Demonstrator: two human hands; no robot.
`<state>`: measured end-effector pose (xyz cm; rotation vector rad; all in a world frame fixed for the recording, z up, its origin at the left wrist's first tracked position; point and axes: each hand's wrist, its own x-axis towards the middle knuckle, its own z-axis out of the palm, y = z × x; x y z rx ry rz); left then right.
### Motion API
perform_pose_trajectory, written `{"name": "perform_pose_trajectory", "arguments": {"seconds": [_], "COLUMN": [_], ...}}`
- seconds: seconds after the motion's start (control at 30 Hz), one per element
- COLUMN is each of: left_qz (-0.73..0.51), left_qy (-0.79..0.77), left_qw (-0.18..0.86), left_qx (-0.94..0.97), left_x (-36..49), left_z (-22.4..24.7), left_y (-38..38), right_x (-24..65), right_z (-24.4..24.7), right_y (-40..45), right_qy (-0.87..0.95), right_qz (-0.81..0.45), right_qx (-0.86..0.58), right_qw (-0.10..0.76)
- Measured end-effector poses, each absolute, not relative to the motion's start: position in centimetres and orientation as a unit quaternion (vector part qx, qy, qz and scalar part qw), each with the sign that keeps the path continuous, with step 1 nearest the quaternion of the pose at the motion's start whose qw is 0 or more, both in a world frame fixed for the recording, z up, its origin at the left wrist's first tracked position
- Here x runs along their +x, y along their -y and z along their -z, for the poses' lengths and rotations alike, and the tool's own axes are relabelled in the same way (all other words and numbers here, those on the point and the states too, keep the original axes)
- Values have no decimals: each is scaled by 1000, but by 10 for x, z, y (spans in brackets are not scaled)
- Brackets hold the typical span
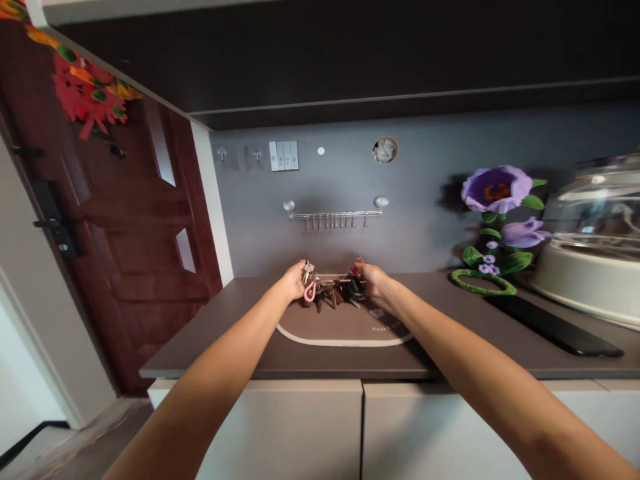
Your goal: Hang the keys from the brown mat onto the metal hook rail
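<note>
Grasping silvery keys [309, 269] beside a hanging pink loop [310, 291], the left hand [294, 280] faces the right hand [373, 279], its grip closed on a small red item [358, 267]. Between them, the dark key bunch [327, 295] is over the oval mat [345, 335] on the tabletop [200, 340]; contact is unclear. Gathering looks done; release seems left, the bunch being well apart from the wall's hook rail [336, 215].

The flat brown desk [195, 333] carries a rounded, pale-rimmed brown mat [345, 330]; farther right, a slim black phone [555, 325] slants toward the front edge, a fuzzy purple-and-green flower ornament [520, 233] and clear-domed white container [595, 270] nearer the back.
</note>
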<state>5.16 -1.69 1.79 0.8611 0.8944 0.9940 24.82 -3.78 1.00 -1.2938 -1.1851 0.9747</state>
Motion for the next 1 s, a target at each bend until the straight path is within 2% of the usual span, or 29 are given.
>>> {"name": "perform_pose_trajectory", "arguments": {"seconds": [0.07, 0.13, 0.23, 0.47, 0.6, 0.7, 0.8, 0.9, 1.0], "left_qz": [-459, -480, -488, -372, -454, -510, -530, -480, -392], "left_qy": [-436, -459, -435, -374, -358, -349, -311, -260, -221], "left_qw": [633, 539, 442, 353, 330, 338, 390, 498, 609], "left_qx": [446, 519, 614, 772, 746, 710, 686, 673, 653], "left_x": [38, 28, 18, 13, 12, 13, 13, 14, 12], "left_z": [-9, -1, 9, 6, -3, -9, -15, -19, -16], "left_y": [18, 15, 12, 23, 29, 34, 45, 61, 73], "right_x": [262, 274, 285, 288, 281, 263, 235, 209, 194], "right_z": [-6, -4, 0, 7, 1, -7, -14, -14, -8], "right_y": [44, 48, 54, 59, 63, 73, 89, 101, 105], "right_qy": [460, 483, 525, 599, 639, 691, 718, 717, 683], "right_qz": [-403, -355, -281, -197, -64, -29, -151, -393, -538], "right_qx": [-590, -590, -617, -638, -630, -561, -486, -399, -334], "right_qw": [527, 540, 515, 442, 436, 456, 475, 414, 365]}}
